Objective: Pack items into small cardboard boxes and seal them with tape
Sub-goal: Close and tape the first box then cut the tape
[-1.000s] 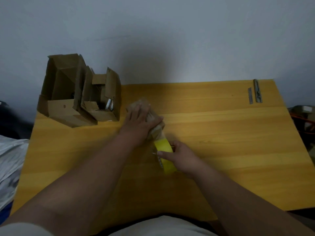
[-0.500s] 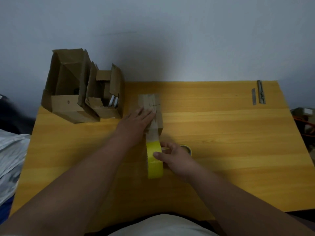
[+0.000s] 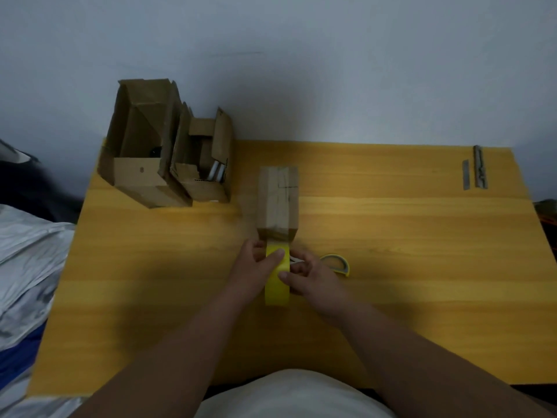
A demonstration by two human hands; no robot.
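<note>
Head view, looking down on a yellow wooden table. A small closed cardboard box lies near the table's middle, long side pointing away from the person. Just in front of its near end, both hands hold a yellow tape roll standing on edge. The left hand curls around the roll's left side, thumb pressed on the top. The right hand pinches the right side, fingers bent. A strip appears to run from the roll up onto the box's near end. Beside the right hand, further from the box, lies a yellow-and-grey tape cutter. Left of the box stand open cardboard boxes.

To seal cleanly, keep the strip taut and centred on the seam, press it down, then cut.
</note>
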